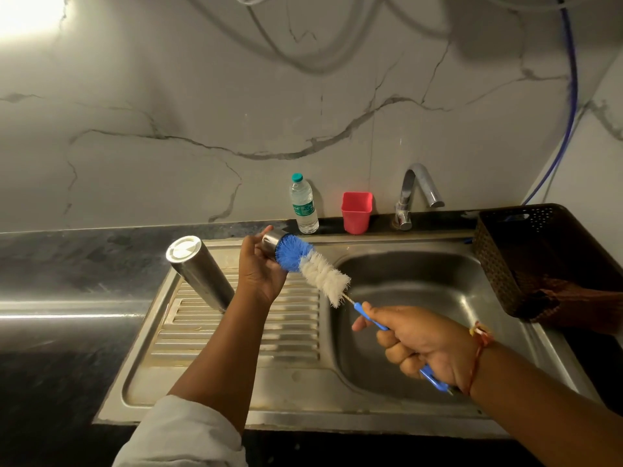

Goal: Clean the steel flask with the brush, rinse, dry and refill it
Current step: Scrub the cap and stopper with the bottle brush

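A tall steel flask (202, 274) stands on the ribbed drainboard (256, 332) with its white stopper on top. My left hand (259, 267) holds a small steel cap (272, 241) above the drainboard. The blue tip of a bottle brush (313, 264) is pushed into the cap's open end, and the white bristles trail behind it. My right hand (421, 345) grips the brush's blue handle over the sink basin (421, 298).
A plastic water bottle (303, 205), a red cup (356, 212) and a steel tap (416, 193) stand along the back ledge. A dark perforated basket (536, 257) with a brown cloth sits at the sink's right edge. Black countertop extends to the left.
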The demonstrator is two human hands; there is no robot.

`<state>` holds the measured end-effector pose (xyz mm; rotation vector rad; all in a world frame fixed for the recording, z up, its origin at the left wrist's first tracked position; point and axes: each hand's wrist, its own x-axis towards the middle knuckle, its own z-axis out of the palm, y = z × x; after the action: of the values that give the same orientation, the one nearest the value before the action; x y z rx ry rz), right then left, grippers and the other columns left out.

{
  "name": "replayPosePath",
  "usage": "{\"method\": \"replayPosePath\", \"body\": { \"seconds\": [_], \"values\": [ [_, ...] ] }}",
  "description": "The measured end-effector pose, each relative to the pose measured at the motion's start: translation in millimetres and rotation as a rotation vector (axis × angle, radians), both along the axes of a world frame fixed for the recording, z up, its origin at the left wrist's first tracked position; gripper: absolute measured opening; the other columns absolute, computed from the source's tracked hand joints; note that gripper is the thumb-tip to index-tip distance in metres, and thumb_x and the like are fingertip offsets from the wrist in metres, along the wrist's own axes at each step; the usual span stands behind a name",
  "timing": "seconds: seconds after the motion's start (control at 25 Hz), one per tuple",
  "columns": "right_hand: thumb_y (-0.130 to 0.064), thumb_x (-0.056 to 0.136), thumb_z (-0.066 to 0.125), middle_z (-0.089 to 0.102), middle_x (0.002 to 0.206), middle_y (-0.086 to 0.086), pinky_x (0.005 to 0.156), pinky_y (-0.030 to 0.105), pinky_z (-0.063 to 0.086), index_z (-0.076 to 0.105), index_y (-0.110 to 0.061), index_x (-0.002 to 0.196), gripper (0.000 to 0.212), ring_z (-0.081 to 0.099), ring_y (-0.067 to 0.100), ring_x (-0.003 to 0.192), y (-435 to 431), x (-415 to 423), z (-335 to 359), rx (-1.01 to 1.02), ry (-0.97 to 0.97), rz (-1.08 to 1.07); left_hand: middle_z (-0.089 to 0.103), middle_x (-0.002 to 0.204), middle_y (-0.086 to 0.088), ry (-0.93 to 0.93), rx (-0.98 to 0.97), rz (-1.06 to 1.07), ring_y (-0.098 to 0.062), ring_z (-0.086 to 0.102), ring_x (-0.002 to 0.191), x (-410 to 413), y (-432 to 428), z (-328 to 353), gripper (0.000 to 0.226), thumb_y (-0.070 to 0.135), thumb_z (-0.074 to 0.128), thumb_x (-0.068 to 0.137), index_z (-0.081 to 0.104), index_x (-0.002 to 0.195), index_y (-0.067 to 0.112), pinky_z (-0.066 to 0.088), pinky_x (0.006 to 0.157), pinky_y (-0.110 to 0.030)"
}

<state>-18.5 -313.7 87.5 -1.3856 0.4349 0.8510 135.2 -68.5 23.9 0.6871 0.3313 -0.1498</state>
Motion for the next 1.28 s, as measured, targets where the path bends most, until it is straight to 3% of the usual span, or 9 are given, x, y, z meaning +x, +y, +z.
{"method": "replayPosePath", "body": {
  "seconds": [0.12, 0.24, 0.4, 0.48, 0.8, 1.08, 1.28],
  "values": [
    [-0.053, 0.098, 0.051, 0.029, 0.055, -0.008, 0.042, 0.018, 0.01, 0.069, -0.015, 0.101, 0.041, 0.015, 0.007, 0.046, 4, 0, -2, -0.134, -0.148, 0.017, 0.062, 0.135, -0.021, 0.056, 0.126, -0.126, -0.036, 0.065, 0.121, 8, -3, 1, 0.071, 0.056, 0.067, 0.089, 0.055, 0.139, 0.006, 0.051, 0.105, -0.054],
    [-0.052, 0.098, 0.05, 0.029, 0.055, -0.007, 0.042, 0.018, 0.011, 0.069, -0.015, 0.099, 0.041, 0.015, 0.008, 0.046, 2, -1, -2, -0.141, -0.185, 0.005, 0.063, 0.134, -0.022, 0.08, 0.139, -0.019, -0.036, 0.068, 0.117, 14, 0, 3, 0.075, 0.045, 0.079, 0.081, 0.053, 0.138, 0.004, 0.057, 0.097, -0.052],
    [-0.05, 0.098, 0.052, 0.029, 0.057, -0.007, 0.04, 0.018, 0.011, 0.068, -0.012, 0.107, 0.042, 0.015, 0.007, 0.048, 1, 2, 4, -0.078, -0.114, -0.006, 0.066, 0.122, -0.018, 0.012, 0.004, 0.063, -0.031, 0.067, 0.117, 9, -7, 7, 0.03, 0.03, 0.069, 0.096, 0.061, 0.113, 0.007, 0.056, 0.1, -0.046],
    [-0.049, 0.098, 0.053, 0.027, 0.057, -0.007, 0.037, 0.017, 0.013, 0.067, -0.012, 0.11, 0.041, 0.015, 0.006, 0.047, 1, 4, 5, -0.008, -0.052, -0.017, 0.062, 0.121, -0.019, 0.006, -0.058, 0.072, -0.03, 0.064, 0.116, 5, -10, 9, 0.018, 0.023, 0.063, 0.098, 0.059, 0.109, 0.009, 0.053, 0.104, -0.044],
    [-0.046, 0.095, 0.058, 0.023, 0.058, -0.009, 0.032, 0.014, 0.017, 0.068, -0.015, 0.106, 0.034, 0.018, 0.003, 0.04, 2, 7, 9, 0.327, 0.186, -0.119, 0.068, 0.1, -0.016, -0.062, -0.138, 0.121, -0.028, 0.067, 0.098, 9, -12, 29, 0.035, 0.027, 0.055, 0.095, 0.057, 0.123, 0.005, 0.059, 0.09, -0.038],
    [-0.046, 0.095, 0.058, 0.023, 0.057, -0.009, 0.032, 0.015, 0.017, 0.067, -0.014, 0.107, 0.035, 0.018, 0.003, 0.041, -7, 6, 8, 0.309, 0.185, -0.126, 0.062, 0.121, -0.02, -0.096, -0.051, 0.082, -0.031, 0.064, 0.115, 15, -2, 27, 0.052, 0.022, 0.057, 0.094, 0.048, 0.141, 0.002, 0.056, 0.099, -0.043],
    [-0.048, 0.096, 0.055, 0.024, 0.057, -0.008, 0.032, 0.016, 0.017, 0.067, -0.013, 0.111, 0.04, 0.017, 0.004, 0.044, -7, 4, 11, 0.196, 0.114, -0.103, 0.063, 0.122, -0.021, -0.067, 0.21, -0.012, -0.03, 0.071, 0.108, 19, 2, 34, 0.031, 0.019, 0.059, 0.097, 0.055, 0.122, 0.002, 0.061, 0.088, -0.04]
  ]
}}
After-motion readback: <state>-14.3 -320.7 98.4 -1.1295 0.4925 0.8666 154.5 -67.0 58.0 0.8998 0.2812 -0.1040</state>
